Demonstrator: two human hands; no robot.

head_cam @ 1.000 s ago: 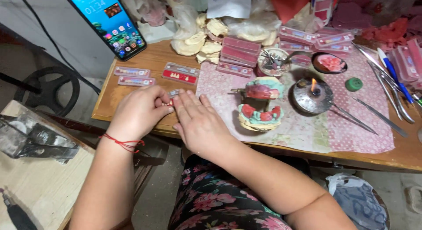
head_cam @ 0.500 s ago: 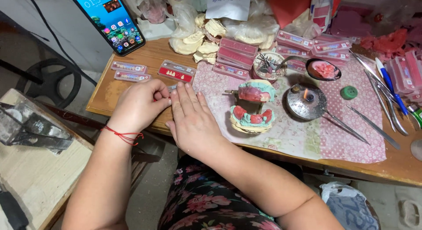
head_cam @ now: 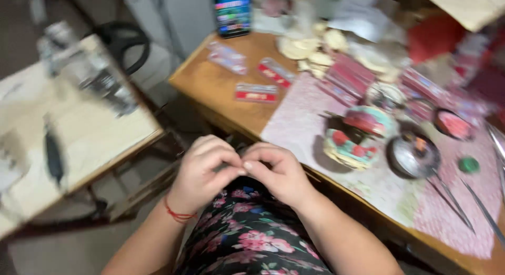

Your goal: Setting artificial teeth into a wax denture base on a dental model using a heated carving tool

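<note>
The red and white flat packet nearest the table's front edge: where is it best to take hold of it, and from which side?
The packet lies flat and alone on bare wood of the table, its long sides clear. A pinch across its narrow width from above probably suits best, at the middle. Both hands, left and right, are together over the lap.

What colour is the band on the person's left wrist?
Red: a thin cord bracelet on the left hand, seen in the head view.
</note>
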